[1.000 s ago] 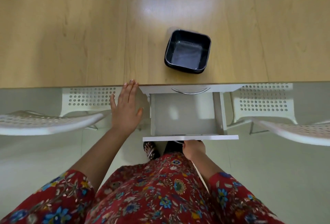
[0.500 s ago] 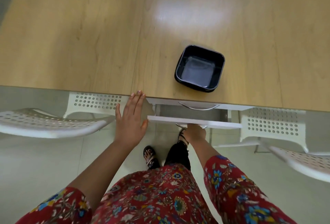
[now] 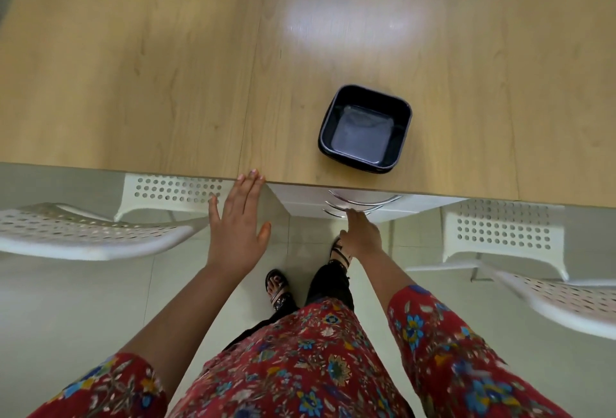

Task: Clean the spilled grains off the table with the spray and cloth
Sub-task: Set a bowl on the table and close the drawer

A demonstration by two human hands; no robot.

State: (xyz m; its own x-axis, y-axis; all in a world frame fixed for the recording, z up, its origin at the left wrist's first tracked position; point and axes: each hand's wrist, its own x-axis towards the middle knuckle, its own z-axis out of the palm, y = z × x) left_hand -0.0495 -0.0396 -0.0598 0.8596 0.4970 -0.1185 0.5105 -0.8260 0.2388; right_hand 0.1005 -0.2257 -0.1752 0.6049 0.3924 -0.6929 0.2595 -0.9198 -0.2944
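Note:
The wooden table (image 3: 166,67) fills the upper half of the view, and I see no grains, spray or cloth on it. An empty black square bowl (image 3: 328,130) stands near its front edge. My left hand (image 3: 238,227) is flat with spread fingers, its fingertips touching the table's edge. My right hand (image 3: 361,232) reaches under the edge, and its fingertips touch the lowest curved metal handle (image 3: 366,205) of the white drawer unit (image 3: 306,199), whose drawers are all pushed in.
Two white perforated chairs flank me, one at the left (image 3: 83,234) and one at the right (image 3: 550,294). My feet in sandals (image 3: 278,291) stand on the pale tiled floor between them.
The open drawer has slid shut under my right hand. My left hand stayed at the table edge. The view shifted closer over the table.

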